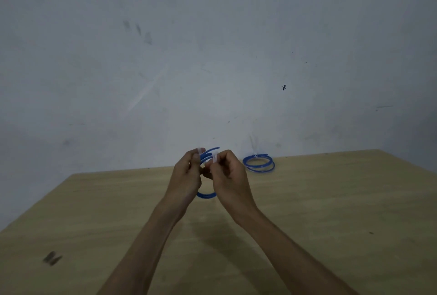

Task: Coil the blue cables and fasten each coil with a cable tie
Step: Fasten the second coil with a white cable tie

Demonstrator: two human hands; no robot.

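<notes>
I had the loose blue cable coil (pixel 206 196) held up between the two hands, above the tan wooden surface (pixel 331 212). Its ring stood roughly upright, so the top strands showed over the fingertips and the lowest arc hung below the wrists. The left hand (pixel 186 171) pinched the strands together with one white end of the thin white plastic cable tie (pixel 214 156). The right hand (pixel 228 175) pinched the tie's other end, close beside the left. The tie lay across the strands, so I judged the coming pull would run sideways, away from the left hand. I could not tell which end carried the head. A second blue coil (pixel 259 165), already tied, lay flat beyond the right hand and to its right.
</notes>
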